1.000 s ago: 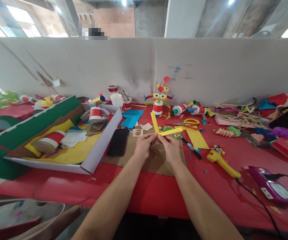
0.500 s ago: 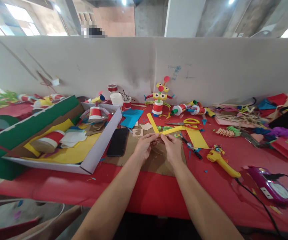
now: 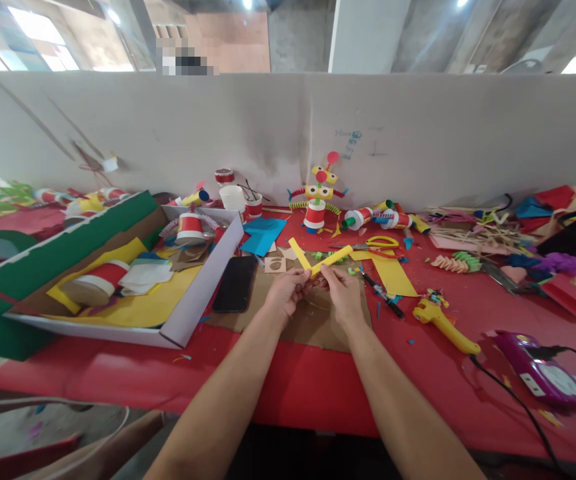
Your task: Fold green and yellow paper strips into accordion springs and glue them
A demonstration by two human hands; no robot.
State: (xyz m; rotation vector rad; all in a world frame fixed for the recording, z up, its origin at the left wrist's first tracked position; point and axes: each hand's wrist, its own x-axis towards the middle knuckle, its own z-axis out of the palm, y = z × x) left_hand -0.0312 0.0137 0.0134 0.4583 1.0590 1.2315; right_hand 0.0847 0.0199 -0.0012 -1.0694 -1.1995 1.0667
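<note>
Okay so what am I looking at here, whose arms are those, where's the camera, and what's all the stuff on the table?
There is no machine here: the camera sits on a person's head and looks forward and down, so the two bare arms coming up from the bottom are that person's own. The left hand and the right hand meet in the middle and pinch two yellow paper strips that fan out in a V. Beneath them lies a brown cardboard sheet on a red table cover. Around it: a black phone, a white box of paper and cups, scissors, a yellow glue gun, and a paper-cup figure by the wall.
</note>
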